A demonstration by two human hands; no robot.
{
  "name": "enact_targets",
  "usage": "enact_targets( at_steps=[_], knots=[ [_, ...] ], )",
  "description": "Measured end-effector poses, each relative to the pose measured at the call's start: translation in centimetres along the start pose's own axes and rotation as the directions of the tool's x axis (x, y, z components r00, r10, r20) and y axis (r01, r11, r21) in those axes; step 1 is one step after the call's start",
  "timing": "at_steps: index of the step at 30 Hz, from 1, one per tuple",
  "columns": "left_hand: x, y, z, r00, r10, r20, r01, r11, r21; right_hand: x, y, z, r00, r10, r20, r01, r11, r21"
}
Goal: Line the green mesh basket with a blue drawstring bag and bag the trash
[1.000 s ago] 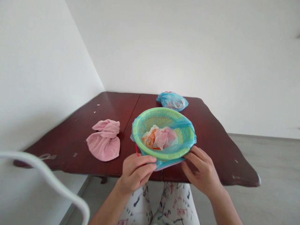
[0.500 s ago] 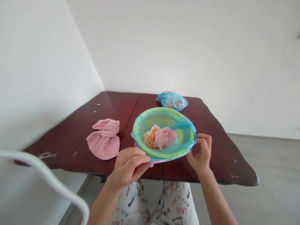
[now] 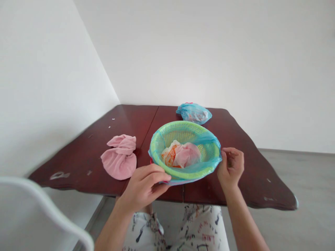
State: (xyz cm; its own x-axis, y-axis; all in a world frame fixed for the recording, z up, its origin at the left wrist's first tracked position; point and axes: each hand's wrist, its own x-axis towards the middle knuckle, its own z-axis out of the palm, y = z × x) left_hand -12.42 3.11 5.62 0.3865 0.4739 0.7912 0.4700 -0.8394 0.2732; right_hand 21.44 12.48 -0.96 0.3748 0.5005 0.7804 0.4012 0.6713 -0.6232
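A green mesh plastic basket (image 3: 167, 127) is in front of me on the table, lined with a thin blue plastic bag (image 3: 209, 139) folded over its rim. Crumpled white tissue with orange stains (image 3: 170, 155) and a pale pink crumpled piece (image 3: 187, 154) lie inside. My left hand (image 3: 146, 183) is closed on the bag and rim at the front left, its thumb on top. At the right side, my right hand (image 3: 231, 165) has its fingers curled, pinching the bag's edge beside the rim.
A folded pink cloth (image 3: 119, 158) lies left of the basket on the dark red table (image 3: 86, 158). Behind the basket sits a filled blue plastic bag (image 3: 195, 114) with a red tie. A white curved bar (image 3: 49, 207) crosses the lower left. Walls stand behind and left.
My right hand has moved outward to the right, drawing slightly away from the rim. My left hand stays at the front left rim. The whole view has shifted a little.
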Motion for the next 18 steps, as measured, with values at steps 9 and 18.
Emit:
enact_targets(
  at_steps=[9,18],
  knots=[
    [-1.0,1.2,0.9,0.994,-0.045,0.101,0.038,0.997,0.068,-6.2,-1.1,-1.8,0.985,-0.095,0.142,0.102,0.994,-0.045],
    [-1.3,2.0,1.4,0.993,-0.045,0.106,0.041,0.998,0.039,-4.9,-2.4,-2.8,0.966,-0.167,0.199,0.198,0.969,-0.148]
  ],
)
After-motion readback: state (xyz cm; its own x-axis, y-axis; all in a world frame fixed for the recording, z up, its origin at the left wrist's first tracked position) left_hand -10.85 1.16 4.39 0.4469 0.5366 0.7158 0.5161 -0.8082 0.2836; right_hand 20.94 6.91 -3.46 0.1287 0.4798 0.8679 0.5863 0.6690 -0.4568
